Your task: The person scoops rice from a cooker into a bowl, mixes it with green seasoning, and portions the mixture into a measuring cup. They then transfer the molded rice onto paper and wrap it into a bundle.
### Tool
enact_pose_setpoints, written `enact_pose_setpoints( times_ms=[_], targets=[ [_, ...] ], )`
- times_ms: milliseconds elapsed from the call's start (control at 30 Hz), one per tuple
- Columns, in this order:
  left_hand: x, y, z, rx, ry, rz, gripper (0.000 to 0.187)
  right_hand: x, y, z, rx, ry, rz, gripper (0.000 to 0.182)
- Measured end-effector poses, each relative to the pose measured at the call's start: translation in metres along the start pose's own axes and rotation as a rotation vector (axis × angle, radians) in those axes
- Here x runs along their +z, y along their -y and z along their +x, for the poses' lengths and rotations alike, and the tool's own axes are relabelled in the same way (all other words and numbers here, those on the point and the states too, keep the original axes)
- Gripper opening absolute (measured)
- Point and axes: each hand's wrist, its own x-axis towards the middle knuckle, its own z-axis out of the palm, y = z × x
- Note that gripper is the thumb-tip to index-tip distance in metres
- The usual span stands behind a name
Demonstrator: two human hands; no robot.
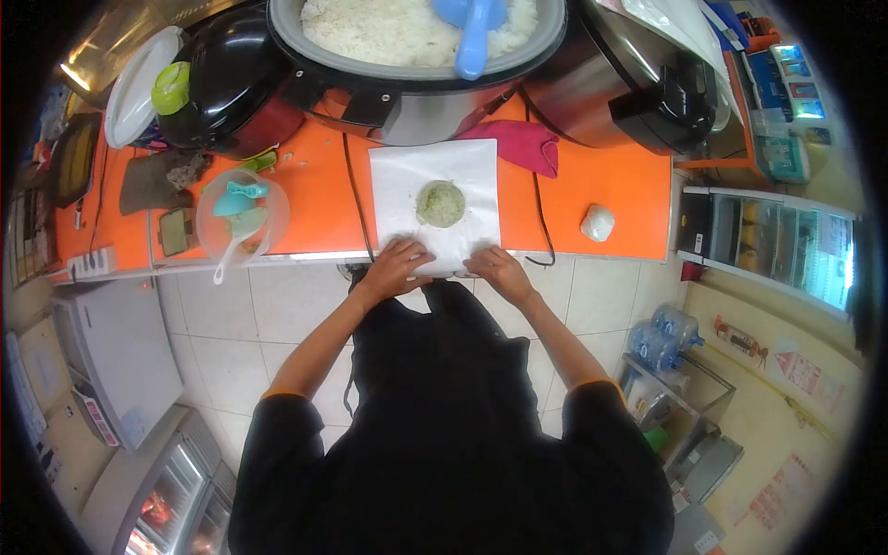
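A sheet of white wrapping paper [387, 180] lies on the orange counter, its near edge at the counter's front. On its middle sits a round, flat-topped mound of pale rice with a greenish tint [440, 203]. My left hand [398, 265] grips the paper's near left corner with bent fingers. At the near right corner, my right hand [500, 272] pinches the paper's edge. Both hands are apart from the rice. Off to the right lies a small white wrapped bundle [598, 223].
A large open cooker of white rice [379, 42] with a blue scoop [474, 42] stands behind the paper. Closed cookers [231, 79] flank it. A clear tub [211, 199] with scoops sits left; a magenta cloth [520, 145] and black cords lie on the orange counter [615, 180].
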Motion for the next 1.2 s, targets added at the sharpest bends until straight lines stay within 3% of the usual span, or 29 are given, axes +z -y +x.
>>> enact_pose_setpoints(
  times_ms=[100,167,333,367,400,433,467,500,633,700,800,900,1200],
  targets=[
    [0.014,0.002,-0.006,0.058,0.026,0.094,0.033,0.001,-0.006,-0.001,-0.07,0.032,-0.055,0.033],
    [0.018,0.003,-0.01,0.093,0.037,0.122,0.03,-0.007,0.006,0.007,0.004,-0.025,0.015,0.032],
    [0.013,-0.008,-0.012,0.043,-0.012,0.14,0.029,0.018,-0.009,0.005,-0.082,-0.059,0.007,0.036],
    [0.017,-0.008,-0.015,0.008,-0.038,0.136,0.031,0.054,-0.032,-0.002,-0.183,-0.032,0.055,0.032],
    [0.017,-0.013,-0.012,0.009,-0.111,0.136,0.035,0.062,-0.031,-0.004,-0.162,-0.031,0.065,0.032],
    [0.02,-0.016,-0.005,-0.025,-0.038,0.178,0.04,0.071,-0.03,-0.004,-0.043,0.122,0.018,0.027],
    [0.033,-0.007,-0.007,-0.039,-0.055,0.169,0.041,0.071,-0.03,-0.002,-0.123,-0.057,-0.062,0.022],
    [0.034,-0.006,-0.002,0.03,-0.064,0.161,0.038,0.087,-0.036,0.005,-0.038,-0.078,0.046,0.017],
    [0.039,-0.005,0.009,0.066,-0.069,0.132,0.04,0.077,-0.031,0.034,-0.07,-0.242,0.041,0.016],
    [0.032,-0.012,0.014,0.105,0.018,0.174,0.037,0.066,-0.019,0.039,0.033,-0.053,-0.023,0.019],
    [0.04,0.015,0.016,0.19,0.078,0.158,0.022,0.042,-0.001,0.014,-0.023,-0.089,-0.093,0.028],
    [0.035,0.023,0.021,0.235,0.166,0.158,0.014,0.04,0.01,0.002,0.024,-0.108,-0.171,0.019],
    [0.013,0.032,0.039,-0.17,0.29,-0.246,0.016,0.032,0.009,0.012,0.03,-0.203,-0.23,0.011]
  ],
)
